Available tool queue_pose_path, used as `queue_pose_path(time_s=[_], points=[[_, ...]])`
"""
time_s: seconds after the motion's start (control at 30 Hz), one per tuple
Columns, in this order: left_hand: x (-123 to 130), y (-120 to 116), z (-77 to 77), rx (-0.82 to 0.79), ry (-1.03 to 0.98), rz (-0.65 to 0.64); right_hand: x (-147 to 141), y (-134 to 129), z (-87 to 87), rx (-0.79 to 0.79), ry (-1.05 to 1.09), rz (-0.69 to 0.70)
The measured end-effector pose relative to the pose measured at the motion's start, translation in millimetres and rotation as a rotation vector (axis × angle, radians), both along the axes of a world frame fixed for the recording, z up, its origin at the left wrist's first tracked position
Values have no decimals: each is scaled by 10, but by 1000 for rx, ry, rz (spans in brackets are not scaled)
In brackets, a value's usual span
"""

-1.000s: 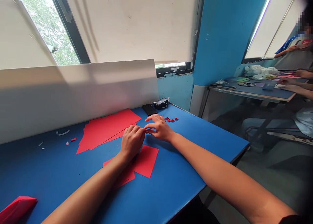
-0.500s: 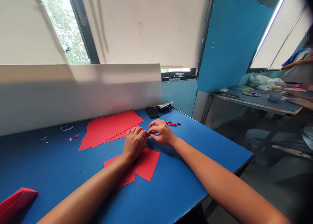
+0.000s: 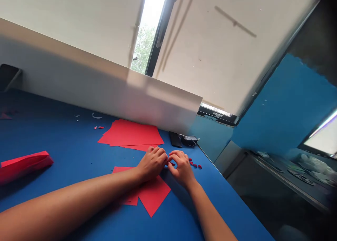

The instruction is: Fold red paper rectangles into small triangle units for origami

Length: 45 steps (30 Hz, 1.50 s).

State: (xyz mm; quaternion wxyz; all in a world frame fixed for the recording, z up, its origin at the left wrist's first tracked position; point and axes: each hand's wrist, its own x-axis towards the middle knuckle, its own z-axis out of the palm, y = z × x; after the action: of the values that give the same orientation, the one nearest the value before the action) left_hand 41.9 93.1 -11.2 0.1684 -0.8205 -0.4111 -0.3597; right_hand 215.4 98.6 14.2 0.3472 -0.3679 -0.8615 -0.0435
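Over the blue table (image 3: 223, 206), my left hand (image 3: 155, 161) and my right hand (image 3: 181, 167) meet at the fingertips. Between them shows a small red paper piece (image 3: 171, 163), pinched by the fingers of both hands. Red paper squares (image 3: 154, 195) lie under my left wrist and forearm, which hide part of them. Just right of my right hand sit several small folded red pieces (image 3: 195, 165). Behind my hands is a stack of larger red sheets (image 3: 131, 133).
A black phone (image 3: 174, 139) and a black device with a white cable (image 3: 189, 140) stand at the back edge. A folded red paper form (image 3: 26, 165) lies at left. Paper scraps (image 3: 99, 127) are near the board. Another table (image 3: 289, 183) is at right.
The view has tilted and swung left, bringing more of the left table side into sight. Both hands stay together, and the red piece between them shows more clearly.
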Motion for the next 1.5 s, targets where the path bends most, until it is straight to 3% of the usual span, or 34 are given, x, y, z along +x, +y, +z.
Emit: queue_pose_path(time_s=[0.5,0.83,1.13,1.37,1.5], points=[[10,-34,17,-83,-91,-68,30,4,41,-79,82,14],[-82,88,4,-191,-273,-26,452,160,29,-87,94,-84],[-44,18,12,-110,-58,-98,39,64,1,-53,27,26],[-19,-36,52,0,104,-48,55,73,-18,-17,23,20],[13,-65,57,-53,85,-35,73,102,-43,-48,-5,46]])
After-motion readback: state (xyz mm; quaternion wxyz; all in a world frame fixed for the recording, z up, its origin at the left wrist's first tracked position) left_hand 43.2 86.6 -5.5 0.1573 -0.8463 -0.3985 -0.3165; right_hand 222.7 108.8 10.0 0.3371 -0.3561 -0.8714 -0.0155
